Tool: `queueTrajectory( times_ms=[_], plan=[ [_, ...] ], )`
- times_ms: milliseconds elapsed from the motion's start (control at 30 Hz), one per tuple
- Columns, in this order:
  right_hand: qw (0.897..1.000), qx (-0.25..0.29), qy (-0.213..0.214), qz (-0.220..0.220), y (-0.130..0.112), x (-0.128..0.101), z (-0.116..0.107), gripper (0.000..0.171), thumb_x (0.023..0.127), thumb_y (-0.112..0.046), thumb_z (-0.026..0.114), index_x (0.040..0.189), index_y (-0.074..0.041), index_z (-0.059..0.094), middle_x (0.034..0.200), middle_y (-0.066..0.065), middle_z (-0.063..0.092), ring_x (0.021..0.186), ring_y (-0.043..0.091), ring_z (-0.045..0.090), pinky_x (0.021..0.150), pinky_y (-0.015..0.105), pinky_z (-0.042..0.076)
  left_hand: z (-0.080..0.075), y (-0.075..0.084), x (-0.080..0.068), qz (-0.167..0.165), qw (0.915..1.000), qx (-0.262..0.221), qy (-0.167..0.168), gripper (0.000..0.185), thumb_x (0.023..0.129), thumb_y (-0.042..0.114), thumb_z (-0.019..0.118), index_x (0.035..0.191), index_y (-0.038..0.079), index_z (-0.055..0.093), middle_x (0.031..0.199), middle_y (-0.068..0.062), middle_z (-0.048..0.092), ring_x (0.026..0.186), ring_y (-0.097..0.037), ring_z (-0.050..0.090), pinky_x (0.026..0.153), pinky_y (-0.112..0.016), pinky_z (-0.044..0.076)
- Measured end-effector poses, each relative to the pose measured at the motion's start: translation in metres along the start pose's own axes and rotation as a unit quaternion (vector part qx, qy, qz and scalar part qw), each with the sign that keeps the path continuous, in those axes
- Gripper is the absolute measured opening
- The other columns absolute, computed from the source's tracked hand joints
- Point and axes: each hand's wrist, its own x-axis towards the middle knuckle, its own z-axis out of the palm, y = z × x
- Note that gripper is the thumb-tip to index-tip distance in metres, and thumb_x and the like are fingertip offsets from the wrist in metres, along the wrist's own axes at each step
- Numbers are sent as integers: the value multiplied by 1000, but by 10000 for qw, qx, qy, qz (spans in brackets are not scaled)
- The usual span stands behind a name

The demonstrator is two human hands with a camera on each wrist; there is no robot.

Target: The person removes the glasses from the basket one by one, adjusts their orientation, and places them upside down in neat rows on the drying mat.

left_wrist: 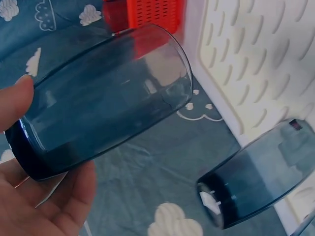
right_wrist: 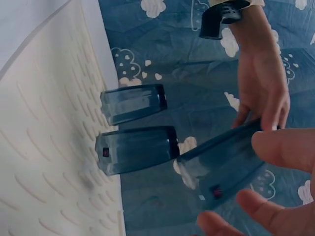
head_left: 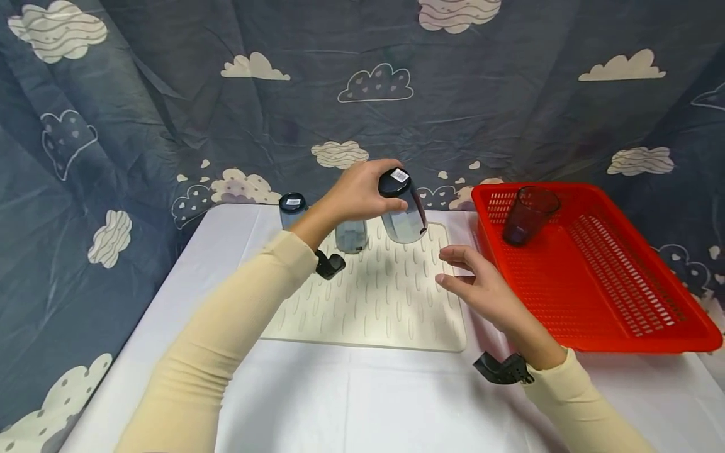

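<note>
My left hand (head_left: 362, 189) grips a blue drinking glass (head_left: 404, 220) around its thick dark base. The glass is tilted, base up and rim down, above the mat's far right part; a white label shows on its base. My right hand (head_left: 481, 289) is apart from that glass, over the mat's right edge, fingers spread and slightly bent with nothing in them. Two more blue glasses stand upside down on the cream ridged mat (head_left: 368, 314): a left one (head_left: 292, 211) and a nearer-middle one (head_left: 351, 238), partly hidden behind the left hand and forearm.
A red plastic basket (head_left: 566, 346) with slotted walls is on the right of the white-covered table (head_left: 340, 402). Inside it, a dark see-through glass (head_left: 527, 217) leans at the back left corner. A cloud-print curtain (head_left: 340, 126) hangs behind the table.
</note>
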Motion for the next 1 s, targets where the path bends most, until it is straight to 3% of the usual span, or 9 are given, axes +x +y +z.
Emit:
queueTrajectory(
  times_ms=[233, 467, 633, 767, 1000],
  plan=[
    [9998, -26, 179, 8, 2, 0, -3, 51, 95, -16, 62, 141, -2, 45, 143, 21, 50, 133, 40, 47, 111, 58, 40, 23, -13, 6, -482, 9984, -146, -248, 69, 88, 33, 75, 147, 15, 45, 135, -5, 61, 114, -20, 61, 96, -37, 50],
    [9997, 12, 238, 55, 3, -3, -5, 49, 96, -16, 61, 140, -3, 45, 142, 20, 50, 131, 38, 48, 109, 58, 42, 42, -17, 8, -494, 9984, -45, -288, 67, 88, 32, 75, 146, 15, 46, 137, -5, 59, 117, -22, 60, 97, -39, 50],
    [9998, 47, 217, 21, 6, -3, -4, 48, 96, -16, 60, 140, -2, 46, 142, 21, 50, 131, 38, 49, 108, 57, 43, 51, -20, 9, -528, 9981, 37, -318, 69, 88, 31, 75, 148, 15, 45, 145, -6, 55, 129, -24, 55, 104, -42, 47],
    [9998, 72, 194, 53, 9, -2, -4, 48, 96, -15, 60, 141, -3, 45, 142, 20, 50, 132, 38, 48, 109, 57, 43, 61, -23, 11, -680, 9972, 28, -325, 72, 88, 30, 75, 150, 16, 42, 151, -6, 49, 139, -26, 48, 113, -44, 42],
    [9999, -24, 156, 70, 13, -2, -6, 49, 97, -16, 60, 142, -5, 45, 143, 21, 50, 133, 41, 47, 105, 59, 46, 81, -30, 12, -915, 9956, 26, -216, 74, 86, 30, 77, 150, 17, 42, 151, -8, 50, 139, -26, 49, 114, -42, 43]
  ],
)
